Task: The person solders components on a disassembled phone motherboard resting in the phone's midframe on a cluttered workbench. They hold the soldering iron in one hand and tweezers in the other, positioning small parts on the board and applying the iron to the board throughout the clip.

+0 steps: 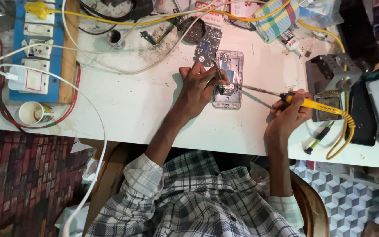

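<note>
Soldering iron [305, 103] gripped in right hand [288, 115], left hand [200, 85] pinching tweezers [218, 72]

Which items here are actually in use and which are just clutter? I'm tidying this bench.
In use: soldering iron in right hand; tweezers in left hand; opened phone.
Lying about: cup, loose circuit board, power strip, screwdriver.

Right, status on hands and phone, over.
Left hand pinching tweezers over opened phone. Right hand gripping soldering iron. Nothing blocking.
</note>
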Demonstrator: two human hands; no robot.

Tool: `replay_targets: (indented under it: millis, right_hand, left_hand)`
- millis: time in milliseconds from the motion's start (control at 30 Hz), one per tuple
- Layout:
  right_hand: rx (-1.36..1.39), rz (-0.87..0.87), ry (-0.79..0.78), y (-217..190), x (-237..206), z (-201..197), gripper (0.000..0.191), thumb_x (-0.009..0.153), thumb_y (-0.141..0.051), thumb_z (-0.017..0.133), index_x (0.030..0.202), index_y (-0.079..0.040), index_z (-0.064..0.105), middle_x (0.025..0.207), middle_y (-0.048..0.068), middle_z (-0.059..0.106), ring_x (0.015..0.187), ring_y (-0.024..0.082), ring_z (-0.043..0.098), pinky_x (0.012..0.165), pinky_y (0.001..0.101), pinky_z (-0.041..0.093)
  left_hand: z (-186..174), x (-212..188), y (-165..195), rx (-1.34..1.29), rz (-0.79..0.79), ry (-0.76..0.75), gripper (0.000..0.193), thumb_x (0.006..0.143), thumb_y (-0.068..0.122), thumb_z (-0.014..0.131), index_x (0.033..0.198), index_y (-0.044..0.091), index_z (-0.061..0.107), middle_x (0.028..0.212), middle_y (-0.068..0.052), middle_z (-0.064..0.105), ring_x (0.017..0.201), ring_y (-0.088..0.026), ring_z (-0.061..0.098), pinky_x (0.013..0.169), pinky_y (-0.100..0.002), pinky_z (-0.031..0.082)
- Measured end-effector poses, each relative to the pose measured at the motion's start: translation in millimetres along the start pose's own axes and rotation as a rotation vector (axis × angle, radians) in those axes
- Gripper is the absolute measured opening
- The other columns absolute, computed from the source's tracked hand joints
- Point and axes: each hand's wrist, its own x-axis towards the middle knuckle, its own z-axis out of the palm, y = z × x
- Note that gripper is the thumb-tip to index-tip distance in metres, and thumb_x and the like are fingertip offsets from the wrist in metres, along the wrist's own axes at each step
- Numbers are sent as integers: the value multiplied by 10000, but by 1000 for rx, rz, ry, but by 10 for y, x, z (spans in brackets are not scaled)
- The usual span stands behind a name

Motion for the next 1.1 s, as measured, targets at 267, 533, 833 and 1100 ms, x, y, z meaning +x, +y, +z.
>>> replay_targets:
  millis: [267,533,833,1100]
  right_hand:
    - [-19,-109,-77,94,43,-41,273,1177,-277,521,1019,-56,508,737,42,530,594,123,562,527,244,410]
    - [-23,-50,-43,13,-5,7,251,1151,-269,480,960,-106,479,636,20,472,476,65,431,415,220,311]
    - [-33,-95,-54,54,43,-24,287,1169,-307,530,1018,-66,494,722,35,505,576,120,545,520,239,400]
    - [-14,-86,-78,50,37,-17,303,1178,-313,552,1044,-44,506,742,62,541,591,138,557,549,247,424]
  left_hand:
    - [-12,-15,39,-17,-7,9,119,1022,199,677,1120,199,744,1063,123,759,896,-114,517,918,-353,253]
    - [1,-19,27,17,-16,30,113,991,195,690,1086,205,751,1044,115,751,901,-128,519,902,-354,251]
    - [-4,-13,23,-5,7,25,122,1009,167,699,1114,207,747,1067,131,744,865,-123,489,906,-343,251]
    - [-8,-18,33,-4,16,42,128,993,156,707,1101,212,747,1062,138,738,881,-117,500,914,-346,251]
